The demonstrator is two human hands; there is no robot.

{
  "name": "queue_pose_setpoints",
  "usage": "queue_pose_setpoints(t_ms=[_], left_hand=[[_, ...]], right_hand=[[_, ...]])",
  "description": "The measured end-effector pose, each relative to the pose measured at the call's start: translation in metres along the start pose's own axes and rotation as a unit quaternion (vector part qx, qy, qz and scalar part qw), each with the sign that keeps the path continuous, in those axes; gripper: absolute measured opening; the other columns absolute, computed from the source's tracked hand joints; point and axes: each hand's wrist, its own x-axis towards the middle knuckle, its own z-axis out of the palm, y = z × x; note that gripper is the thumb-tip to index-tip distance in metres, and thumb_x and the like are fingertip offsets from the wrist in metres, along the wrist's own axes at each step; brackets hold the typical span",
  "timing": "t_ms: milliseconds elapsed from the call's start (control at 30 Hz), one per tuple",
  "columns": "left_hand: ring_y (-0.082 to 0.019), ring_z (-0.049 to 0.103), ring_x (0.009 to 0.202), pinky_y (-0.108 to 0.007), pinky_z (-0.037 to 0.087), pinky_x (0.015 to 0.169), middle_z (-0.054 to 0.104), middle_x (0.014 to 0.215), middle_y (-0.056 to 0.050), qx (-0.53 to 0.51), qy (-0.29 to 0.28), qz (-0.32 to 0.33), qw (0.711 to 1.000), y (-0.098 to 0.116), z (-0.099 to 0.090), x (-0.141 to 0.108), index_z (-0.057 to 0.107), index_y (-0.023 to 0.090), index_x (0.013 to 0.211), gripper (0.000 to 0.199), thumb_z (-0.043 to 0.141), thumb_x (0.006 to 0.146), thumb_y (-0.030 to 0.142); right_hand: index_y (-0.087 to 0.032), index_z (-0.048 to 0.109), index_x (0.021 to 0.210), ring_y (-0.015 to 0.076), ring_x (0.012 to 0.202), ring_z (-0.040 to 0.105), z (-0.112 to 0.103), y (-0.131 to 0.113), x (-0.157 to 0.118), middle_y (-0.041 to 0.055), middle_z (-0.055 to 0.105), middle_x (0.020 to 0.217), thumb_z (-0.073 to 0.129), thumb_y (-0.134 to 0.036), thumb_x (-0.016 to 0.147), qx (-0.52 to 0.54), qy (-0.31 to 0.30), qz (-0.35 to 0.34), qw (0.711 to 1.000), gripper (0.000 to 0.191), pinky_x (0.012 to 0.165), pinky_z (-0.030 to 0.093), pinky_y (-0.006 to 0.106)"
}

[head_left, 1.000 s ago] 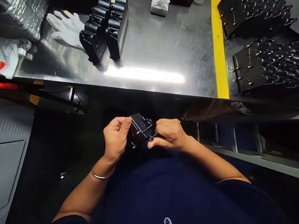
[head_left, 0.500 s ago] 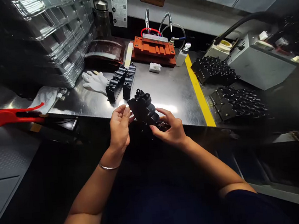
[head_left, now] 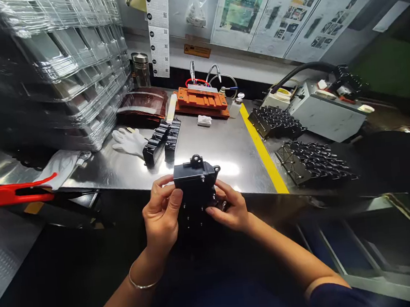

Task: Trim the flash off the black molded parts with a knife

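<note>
A black moulded part (head_left: pixel 194 176) with small lugs on top is held up in front of the bench's front edge. My left hand (head_left: pixel 162 211) grips its left side, thumb toward me. On its right side, my right hand (head_left: pixel 230 207) holds it between thumb and fingers. The part's lower section merges with the dark background, so its outline there is unclear. Two long black parts (head_left: pixel 156 141) lie side by side on the metal bench (head_left: pixel 207 146), beyond the held part and to its left.
Orange fixture (head_left: pixel 201 100) at the back, with a white block (head_left: pixel 204 120) before it. A white glove (head_left: pixel 128 141) and stacked clear trays (head_left: pixel 69 84) are left. Red-handled tool (head_left: pixel 11 191) juts in far left. Black parts (head_left: pixel 277 121) and a grey box (head_left: pixel 327 111) stand beyond yellow tape (head_left: pixel 263 150).
The head view has tilted up, showing more wall. Both hands still hold the black part, which has been turned so a flat top face with lugs shows.
</note>
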Motion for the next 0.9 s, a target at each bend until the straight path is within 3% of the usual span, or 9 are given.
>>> queue_pose_setpoints(t_ms=[200,333,433,500,567,633,667,767,900], left_hand=[[-0.018,0.063,0.102,-0.026,0.053,0.083,0.065,0.106,-0.003,0.006,-0.024,0.004,1.000,0.001,0.004,-0.004,0.078,0.029,0.088,0.007,0.072,0.085,0.026],[-0.018,0.064,0.100,-0.027,0.053,0.083,0.064,0.107,-0.004,0.030,-0.030,0.004,0.999,0.002,0.007,-0.007,0.076,0.026,0.087,0.007,0.070,0.087,0.027],[-0.020,0.063,0.106,-0.030,0.052,0.089,0.064,0.111,-0.006,0.116,-0.002,0.030,0.993,-0.011,-0.001,0.012,0.073,0.023,0.093,0.011,0.066,0.089,0.031],[-0.023,0.058,0.118,-0.035,0.049,0.098,0.059,0.125,-0.010,0.195,0.084,0.070,0.975,-0.031,-0.013,0.041,0.066,0.021,0.110,0.024,0.064,0.089,0.031],[-0.028,0.048,0.133,-0.043,0.042,0.108,0.049,0.142,-0.017,0.285,0.137,0.039,0.948,-0.054,-0.026,0.076,0.052,0.017,0.132,0.050,0.065,0.085,0.024],[-0.032,0.046,0.136,-0.048,0.036,0.114,0.046,0.146,-0.023,0.372,0.096,-0.043,0.922,-0.074,-0.034,0.108,0.042,0.011,0.141,0.068,0.068,0.079,0.019],[-0.034,0.048,0.135,-0.049,0.036,0.114,0.050,0.143,-0.024,0.383,0.079,-0.049,0.919,-0.081,-0.035,0.120,0.044,0.009,0.139,0.066,0.068,0.078,0.018],[-0.035,0.050,0.133,-0.049,0.036,0.114,0.057,0.138,-0.024,0.406,0.040,-0.046,0.912,-0.092,-0.028,0.140,0.051,0.008,0.135,0.058,0.066,0.080,0.021],[-0.037,0.050,0.134,-0.052,0.038,0.112,0.054,0.142,-0.024,0.413,-0.006,-0.048,0.910,-0.097,-0.021,0.140,0.047,0.010,0.140,0.062,0.064,0.084,0.031]], right_hand=[[-0.026,0.036,0.149,0.0091,0.055,0.058,-0.005,-0.006,-0.003,0.0021,0.071,0.083,0.065,-0.029,0.089,-0.002,0.003,0.023,1.000,0.067,0.050,0.049,0.021],[-0.024,0.040,0.147,0.0105,0.060,0.061,-0.007,-0.010,-0.009,0.0023,0.073,0.084,0.066,-0.033,0.088,-0.009,0.000,0.038,0.999,0.065,0.053,0.050,0.022],[-0.023,0.044,0.143,0.0084,0.052,0.055,-0.019,-0.008,0.000,-0.0004,0.071,0.079,0.068,-0.038,0.084,-0.027,-0.008,0.139,0.990,0.065,0.049,0.046,0.022],[-0.022,0.049,0.138,0.0089,0.051,0.053,-0.034,0.002,0.022,-0.0022,0.068,0.073,0.069,-0.041,0.082,-0.107,-0.012,0.259,0.960,0.063,0.049,0.046,0.023],[-0.024,0.055,0.133,0.0143,0.065,0.062,-0.051,0.021,0.056,-0.0005,0.069,0.076,0.068,-0.040,0.082,-0.249,-0.020,0.379,0.891,0.055,0.061,0.052,0.027],[-0.020,0.064,0.122,0.0227,0.088,0.067,-0.062,0.047,0.096,0.0070,0.073,0.093,0.070,-0.034,0.081,-0.291,-0.007,0.403,0.868,0.044,0.078,0.055,0.035],[-0.018,0.066,0.118,0.0273,0.097,0.066,-0.064,0.061,0.115,0.0104,0.073,0.101,0.070,-0.030,0.080,-0.307,0.001,0.412,0.858,0.040,0.086,0.053,0.040],[-0.014,0.069,0.110,0.0353,0.108,0.065,-0.055,0.093,0.162,0.0157,0.072,0.108,0.070,-0.028,0.078,-0.312,0.006,0.424,0.850,0.035,0.093,0.050,0.046],[-0.017,0.070,0.107,0.0299,0.107,0.066,-0.030,0.108,0.179,0.0111,0.073,0.111,0.070,-0.035,0.079,-0.265,0.007,0.384,0.885,0.033,0.091,0.051,0.038]])
